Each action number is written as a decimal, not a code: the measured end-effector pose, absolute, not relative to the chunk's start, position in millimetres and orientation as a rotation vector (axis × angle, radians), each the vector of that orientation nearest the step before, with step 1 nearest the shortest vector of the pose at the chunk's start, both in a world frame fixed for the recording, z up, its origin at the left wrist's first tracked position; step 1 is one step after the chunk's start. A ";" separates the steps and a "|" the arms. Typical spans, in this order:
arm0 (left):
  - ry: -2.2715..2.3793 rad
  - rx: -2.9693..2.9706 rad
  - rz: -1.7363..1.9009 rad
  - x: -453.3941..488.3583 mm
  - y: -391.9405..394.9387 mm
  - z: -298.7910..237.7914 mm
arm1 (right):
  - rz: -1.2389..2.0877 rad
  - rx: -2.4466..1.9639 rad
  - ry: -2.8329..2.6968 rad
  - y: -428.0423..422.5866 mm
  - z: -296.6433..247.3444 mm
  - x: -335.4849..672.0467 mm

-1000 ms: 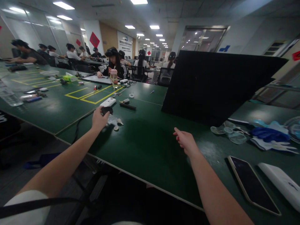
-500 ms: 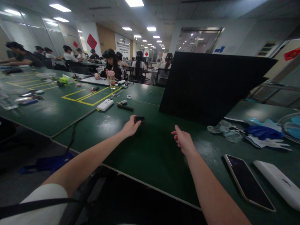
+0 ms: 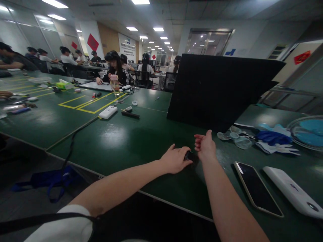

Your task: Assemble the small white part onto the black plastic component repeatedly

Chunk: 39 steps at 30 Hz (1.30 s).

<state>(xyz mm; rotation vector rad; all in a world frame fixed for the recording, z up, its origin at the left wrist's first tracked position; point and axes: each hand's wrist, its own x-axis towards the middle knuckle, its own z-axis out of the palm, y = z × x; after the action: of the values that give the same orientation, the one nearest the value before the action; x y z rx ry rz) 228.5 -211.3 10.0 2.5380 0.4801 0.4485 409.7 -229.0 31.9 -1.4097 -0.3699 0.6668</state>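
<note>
Over the green tabletop (image 3: 141, 141), my left hand (image 3: 175, 158) has its thumb and fingers closed around a small black object (image 3: 189, 155). Its exact kind cannot be made out. Just to the right of it is my right hand (image 3: 206, 145), thumb raised and fingers loosely bent to the left, holding nothing that I can see. The two hands are close but apart. Behind them stands a large black panel (image 3: 217, 90), tilted back.
Right of my right arm lie a phone (image 3: 257, 188) and a white power bank-like device (image 3: 294, 191). Beyond are gloves (image 3: 274, 137), clear plastic pieces (image 3: 242, 141) and a blue fan (image 3: 309, 131). A white device (image 3: 108, 112) and dark bar (image 3: 130, 114) lie left. People sit further back.
My left hand has moved right and nearer to me with the black object, now beside my right hand. My right hand has shifted slightly right, its thumb now up. The view has turned a little.
</note>
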 end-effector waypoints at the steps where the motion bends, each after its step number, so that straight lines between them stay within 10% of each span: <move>1: 0.492 2.491 0.501 224.2 -207.1 13.4 | 0.652 -1.403 -0.393 -229.4 32.1 412.0; 14: 0.999 2.092 1.006 100.5 -92.1 -2.0 | 0.595 -1.810 -2.152 -250.4 50.4 332.5; 39: 0.808 2.377 0.585 117.6 -124.5 3.3 | 0.202 -1.513 -1.917 -231.4 28.1 293.4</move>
<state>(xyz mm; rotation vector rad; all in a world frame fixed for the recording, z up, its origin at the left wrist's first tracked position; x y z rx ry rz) 117.6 -124.5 3.3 2.3769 0.8077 0.5851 293.4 -231.4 28.1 -1.5125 -1.9173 0.2020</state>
